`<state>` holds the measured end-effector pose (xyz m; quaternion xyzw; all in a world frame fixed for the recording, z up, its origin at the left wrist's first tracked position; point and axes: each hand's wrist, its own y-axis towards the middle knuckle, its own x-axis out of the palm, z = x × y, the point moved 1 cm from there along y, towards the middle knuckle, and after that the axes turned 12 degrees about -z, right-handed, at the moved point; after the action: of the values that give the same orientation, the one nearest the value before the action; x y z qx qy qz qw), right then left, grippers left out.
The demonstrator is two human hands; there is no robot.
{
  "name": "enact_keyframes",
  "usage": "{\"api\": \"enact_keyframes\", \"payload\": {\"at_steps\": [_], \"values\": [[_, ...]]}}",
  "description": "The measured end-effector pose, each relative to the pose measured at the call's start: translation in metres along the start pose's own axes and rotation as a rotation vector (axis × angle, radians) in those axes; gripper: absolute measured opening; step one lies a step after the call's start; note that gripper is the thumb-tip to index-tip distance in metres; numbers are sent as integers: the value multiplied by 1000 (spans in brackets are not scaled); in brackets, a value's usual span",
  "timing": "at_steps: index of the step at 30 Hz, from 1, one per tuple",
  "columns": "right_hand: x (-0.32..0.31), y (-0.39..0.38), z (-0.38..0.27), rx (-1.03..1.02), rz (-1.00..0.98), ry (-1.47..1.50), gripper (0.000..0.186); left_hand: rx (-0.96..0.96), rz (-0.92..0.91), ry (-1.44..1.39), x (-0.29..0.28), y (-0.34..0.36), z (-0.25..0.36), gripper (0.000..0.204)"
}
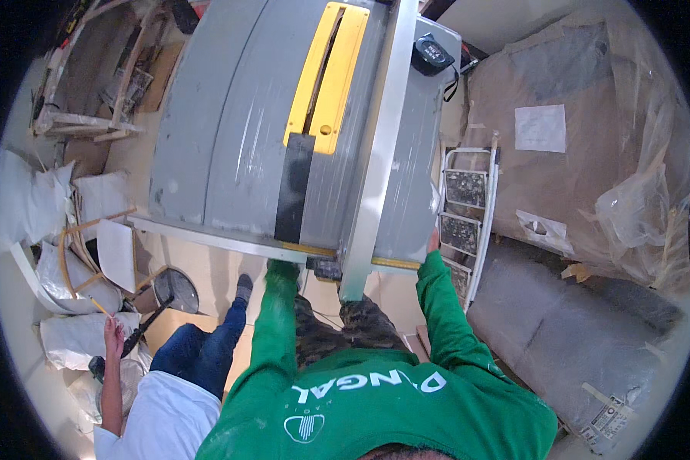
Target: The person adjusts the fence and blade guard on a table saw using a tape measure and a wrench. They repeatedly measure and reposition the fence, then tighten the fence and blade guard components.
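Before me stands a table saw (pixel 238 115) with a grey scratched top. Its yellow throat plate (pixel 345 84) has a long slot, and a dark strip (pixel 291 192) runs from the plate to the near edge. A metal rip fence (pixel 379 138) crosses the top on the right. My left sleeve reaches under the near rail, which hides that hand. My right hand (pixel 435 240) shows only a sliver at the right near corner of the saw top; its fingers are hidden. A black tape measure (pixel 432 54) lies on the top, beyond the fence.
Left of me, a person in a white shirt (pixel 169 414) holds up a yellow pencil (pixel 100 307). A paint-spattered stepladder (pixel 464 207) stands right of the saw. Plastic-wrapped furniture (pixel 560 184) lines the right side. Wrapped bundles and a chair (pixel 116 253) crowd the left.
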<state>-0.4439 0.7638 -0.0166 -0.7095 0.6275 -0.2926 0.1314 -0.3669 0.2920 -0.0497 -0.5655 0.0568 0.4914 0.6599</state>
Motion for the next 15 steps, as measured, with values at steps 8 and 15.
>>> {"api": "enact_keyframes", "payload": {"at_steps": [8, 15], "values": [[56, -34, -59, -70, 68, -187, 44, -20, 13, 8, -7, 2, -16, 56], [57, -24, -61, -61, 54, -264, 46, -67, 15, 16, -27, -10, -15, 56]]}}
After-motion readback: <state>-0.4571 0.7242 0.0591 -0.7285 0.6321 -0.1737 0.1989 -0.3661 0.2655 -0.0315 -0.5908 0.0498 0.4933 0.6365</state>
